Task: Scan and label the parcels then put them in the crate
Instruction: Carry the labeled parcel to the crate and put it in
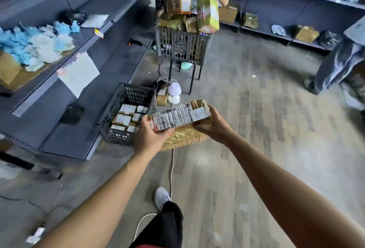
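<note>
- Head view, far left: a shelf (59, 66) carries blue and white wrapping scraps and a sheet of paper. None of it seems to belong to the step in hand.
- Just right of the shelf, the crate (116, 135) stands on the floor. A layer of parcels (126, 117) lies inside it with white labels facing up. Part of the job looks done, and there is room above that layer.
- The left hand (150, 137) grips the near left end of a parcel (179, 117), thumb on top by the label's edge and fingers curled underneath.
- This parcel is flat, tan and taped, and it is held roughly level in the air between the two hands. It hangs just beside the crate's right wall, not yet over the opening.
- A long barcoded label (177, 114) runs along the top of the parcel, so labelling appears finished. Whether it has been scanned cannot be told.
- The right hand (213, 127) holds the far right end, with its fingers wrapped round the edge.
- Beyond the hands, a basket (183, 44) on legs is heaped above its rim with boxes (178, 4). These are probably waiting their turn, so much of the task seems left.
- The likely step now is to place the parcel, moving it left and lowering it onto the packed layer.
</note>
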